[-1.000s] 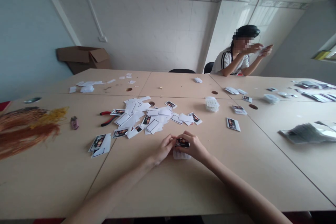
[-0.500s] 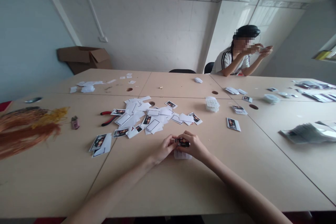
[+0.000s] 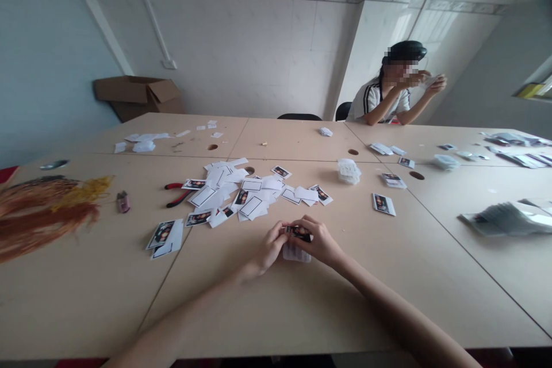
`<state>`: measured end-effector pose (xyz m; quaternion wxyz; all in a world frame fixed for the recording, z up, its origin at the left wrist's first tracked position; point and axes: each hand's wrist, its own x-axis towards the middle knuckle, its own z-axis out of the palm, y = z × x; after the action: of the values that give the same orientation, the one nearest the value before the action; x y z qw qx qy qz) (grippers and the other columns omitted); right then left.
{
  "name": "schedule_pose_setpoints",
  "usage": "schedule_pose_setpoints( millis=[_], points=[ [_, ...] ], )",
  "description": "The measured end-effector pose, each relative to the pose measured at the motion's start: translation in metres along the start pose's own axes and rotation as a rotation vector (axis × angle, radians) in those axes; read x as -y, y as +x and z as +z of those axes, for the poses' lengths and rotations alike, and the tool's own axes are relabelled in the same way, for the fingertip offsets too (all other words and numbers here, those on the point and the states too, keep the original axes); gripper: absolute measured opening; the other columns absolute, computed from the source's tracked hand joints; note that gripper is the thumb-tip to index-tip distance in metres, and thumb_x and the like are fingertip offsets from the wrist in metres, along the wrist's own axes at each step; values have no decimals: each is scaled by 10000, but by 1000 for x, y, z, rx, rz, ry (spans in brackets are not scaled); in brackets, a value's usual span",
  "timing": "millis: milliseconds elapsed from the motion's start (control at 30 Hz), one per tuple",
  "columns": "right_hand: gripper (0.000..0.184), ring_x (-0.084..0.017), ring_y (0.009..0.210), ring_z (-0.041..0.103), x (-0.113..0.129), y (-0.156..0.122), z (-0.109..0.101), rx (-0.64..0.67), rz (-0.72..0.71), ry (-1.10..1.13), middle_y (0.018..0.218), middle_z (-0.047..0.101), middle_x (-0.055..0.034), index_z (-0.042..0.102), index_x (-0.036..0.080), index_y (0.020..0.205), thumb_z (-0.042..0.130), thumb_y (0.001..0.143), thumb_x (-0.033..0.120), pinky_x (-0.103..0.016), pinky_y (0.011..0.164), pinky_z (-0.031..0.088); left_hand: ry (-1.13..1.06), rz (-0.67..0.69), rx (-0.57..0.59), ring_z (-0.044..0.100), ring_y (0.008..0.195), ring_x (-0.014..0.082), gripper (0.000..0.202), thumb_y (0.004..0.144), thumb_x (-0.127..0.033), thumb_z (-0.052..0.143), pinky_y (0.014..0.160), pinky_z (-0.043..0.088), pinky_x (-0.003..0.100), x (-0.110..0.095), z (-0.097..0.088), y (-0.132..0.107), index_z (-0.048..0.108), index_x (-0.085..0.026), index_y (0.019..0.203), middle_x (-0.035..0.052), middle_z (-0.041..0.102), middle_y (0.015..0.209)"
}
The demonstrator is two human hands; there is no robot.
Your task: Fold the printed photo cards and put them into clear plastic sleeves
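Just below the middle of the frame, the left hand (image 3: 269,247) and the right hand (image 3: 318,241) meet over the table (image 3: 276,305), each pinching an end of one small photo card (image 3: 299,234) (dark print facing up). A clear sleeve (image 3: 295,253) lies under them. Just above, loose cards (image 3: 241,192) are scattered, red pliers (image 3: 176,194) to their left.

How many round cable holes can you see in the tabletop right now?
4. One hole far left by scraps; one at the far edge of the card pile; one behind the white stack; one farther right. Papers may hide more.
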<state>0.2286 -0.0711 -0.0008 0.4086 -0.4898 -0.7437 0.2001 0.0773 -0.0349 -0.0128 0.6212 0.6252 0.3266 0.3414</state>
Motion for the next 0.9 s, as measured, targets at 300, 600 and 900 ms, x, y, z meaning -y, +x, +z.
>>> schedule_pose_setpoints(
  millis=[300, 600, 900],
  points=[
    [204, -105, 653, 534, 8, -3, 13, -91, 39, 77, 820, 573, -40, 544, 197, 952, 400, 807, 196, -212, 590, 427, 154, 73, -195, 506, 692, 150, 257, 799, -405, 397, 632, 398, 232, -5, 5, -3, 505, -178, 747, 3, 545, 715],
    [191, -98, 579, 532, 1, -3, 22, -211, 182, 198, 711, 583, 0, 484, 202, 954, 459, 767, 226, -189, 509, 429, 240, 115, -278, 504, 695, 150, 275, 813, -413, 382, 618, 391, 212, -7, 3, -4, 506, -174, 759, 9, 535, 716],
    [366, -46, 528, 421, -2, -7, 28, -353, 85, 165, 919, 462, -35, 348, 216, 1132, 444, 779, 215, -202, 547, 430, 287, 147, -305, 519, 653, 139, 284, 830, -412, 348, 609, 393, 210, -14, 5, -11, 513, -181, 824, 1, 542, 715]
  ],
)
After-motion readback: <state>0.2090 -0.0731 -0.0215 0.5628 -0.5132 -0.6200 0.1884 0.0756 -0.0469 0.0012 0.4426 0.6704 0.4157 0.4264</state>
